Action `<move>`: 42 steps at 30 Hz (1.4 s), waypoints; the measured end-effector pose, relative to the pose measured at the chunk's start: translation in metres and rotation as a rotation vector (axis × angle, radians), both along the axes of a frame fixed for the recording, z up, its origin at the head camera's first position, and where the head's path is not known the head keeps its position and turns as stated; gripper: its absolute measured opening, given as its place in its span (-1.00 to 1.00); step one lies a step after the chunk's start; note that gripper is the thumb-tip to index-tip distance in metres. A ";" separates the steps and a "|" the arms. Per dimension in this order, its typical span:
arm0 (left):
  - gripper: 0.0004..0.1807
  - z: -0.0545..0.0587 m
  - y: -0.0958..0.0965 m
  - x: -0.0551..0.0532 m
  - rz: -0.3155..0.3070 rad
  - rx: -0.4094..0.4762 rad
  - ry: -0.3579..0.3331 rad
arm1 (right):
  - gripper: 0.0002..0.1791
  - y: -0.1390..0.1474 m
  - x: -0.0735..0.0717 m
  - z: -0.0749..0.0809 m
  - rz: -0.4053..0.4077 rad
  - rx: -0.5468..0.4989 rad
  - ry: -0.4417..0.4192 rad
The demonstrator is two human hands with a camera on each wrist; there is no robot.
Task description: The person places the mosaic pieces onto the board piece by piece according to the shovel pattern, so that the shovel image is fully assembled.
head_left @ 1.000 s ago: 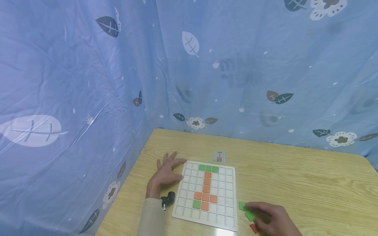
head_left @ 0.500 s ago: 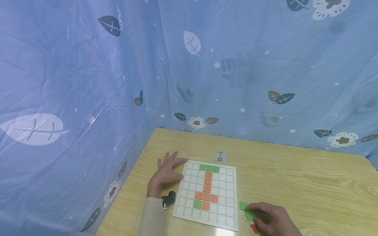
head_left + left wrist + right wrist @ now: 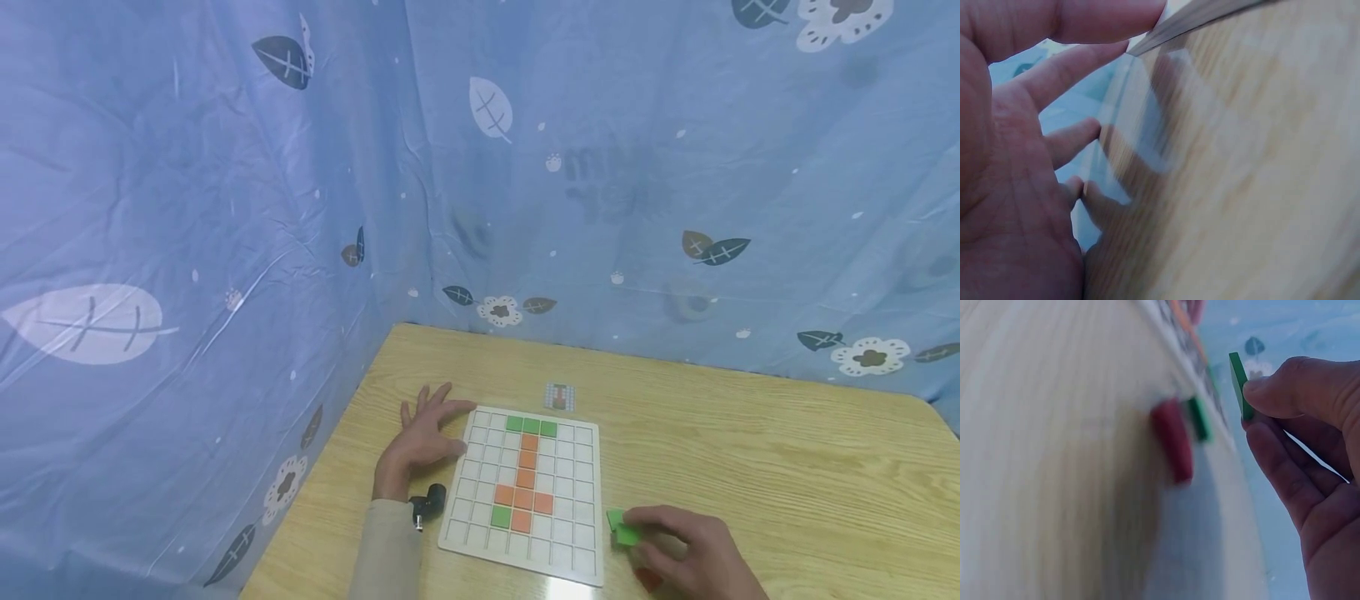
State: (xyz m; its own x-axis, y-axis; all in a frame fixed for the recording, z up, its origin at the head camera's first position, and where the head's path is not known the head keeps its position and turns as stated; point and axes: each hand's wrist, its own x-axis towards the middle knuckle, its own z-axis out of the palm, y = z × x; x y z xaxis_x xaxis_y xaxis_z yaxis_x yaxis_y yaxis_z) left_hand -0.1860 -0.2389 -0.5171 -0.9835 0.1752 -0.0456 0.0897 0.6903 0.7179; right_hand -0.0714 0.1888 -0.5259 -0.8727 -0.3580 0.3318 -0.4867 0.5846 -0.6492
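A white grid board (image 3: 577,533) lies on the wooden table, with green tiles (image 3: 531,426) in a row near its top and orange tiles (image 3: 527,460) in a cross-like figure below. One more green tile sits at the lower left of that figure. My left hand (image 3: 420,442) touches the board's left edge with thumb and forefinger, its fingers spread. To the board's right, my right hand (image 3: 701,546) pinches a green tile (image 3: 1239,387) between thumb and fingers, above the table. Another green tile (image 3: 613,517) and a red tile (image 3: 1172,440) lie beneath, the red one partly hidden by the hand.
Behind the board lies a small patterned card (image 3: 559,397). A black device (image 3: 429,503) is at my left wrist, beside the board. Blue leaf-print sheeting (image 3: 600,208) hangs behind the table (image 3: 750,442) and along its left side.
My right hand has lifted one green tile, which earlier lay on the table under its fingers. The left hand and the tiles on the board stay as they were.
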 end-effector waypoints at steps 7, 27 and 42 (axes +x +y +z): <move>-0.19 -0.001 0.000 -0.001 0.004 0.003 0.000 | -0.40 -0.030 -0.002 0.005 0.087 -0.101 0.118; -0.18 0.000 -0.001 -0.001 -0.012 -0.005 0.000 | -0.52 -0.110 -0.001 -0.003 0.275 -0.239 0.120; -0.18 0.001 -0.001 -0.001 -0.011 -0.017 -0.012 | -0.52 -0.127 0.007 -0.017 0.312 -0.251 0.134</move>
